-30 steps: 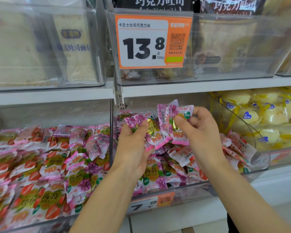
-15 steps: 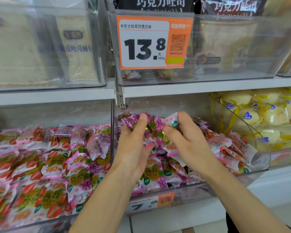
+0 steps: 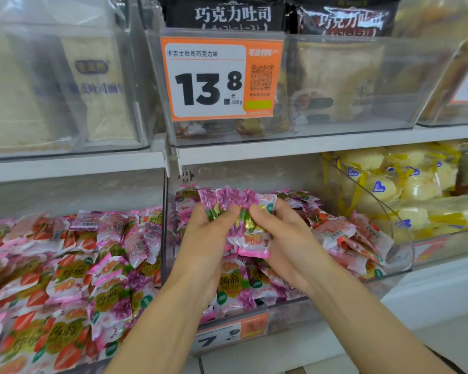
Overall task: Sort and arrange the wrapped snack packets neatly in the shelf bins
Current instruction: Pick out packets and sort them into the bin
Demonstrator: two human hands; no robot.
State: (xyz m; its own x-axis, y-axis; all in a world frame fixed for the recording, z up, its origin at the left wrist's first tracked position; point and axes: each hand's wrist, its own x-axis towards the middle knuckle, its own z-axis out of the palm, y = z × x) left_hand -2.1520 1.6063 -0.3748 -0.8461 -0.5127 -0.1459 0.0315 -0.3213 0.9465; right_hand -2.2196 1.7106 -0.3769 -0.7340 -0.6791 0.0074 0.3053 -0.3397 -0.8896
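A small stack of purple grape snack packets (image 3: pixel 250 233) is pinched upright between both hands above the middle clear bin (image 3: pixel 289 315). My left hand (image 3: pixel 208 238) grips the stack's left side, thumb on top. My right hand (image 3: pixel 284 236) grips its right side, thumb pressed on the front packet. More purple grape packets (image 3: pixel 234 287) lie in the front of that bin under my hands, and red strawberry packets (image 3: pixel 346 236) fill its right part. The left bin (image 3: pixel 73 190) holds a mixed heap of strawberry and grape packets (image 3: pixel 65 271).
An orange price tag 13.8 (image 3: pixel 219 79) hangs on the upper bin holding dark toast bags. Pale bread packs (image 3: pixel 97 87) fill the upper left bin. Yellow-wrapped cakes (image 3: pixel 395 190) sit in the right bin. A 7.9 tag (image 3: pixel 227 336) is on the middle bin's front.
The right hand's packets have come down and joined those in the left hand; both hands now squeeze them into one aligned stack. The camera view has tilted slightly.
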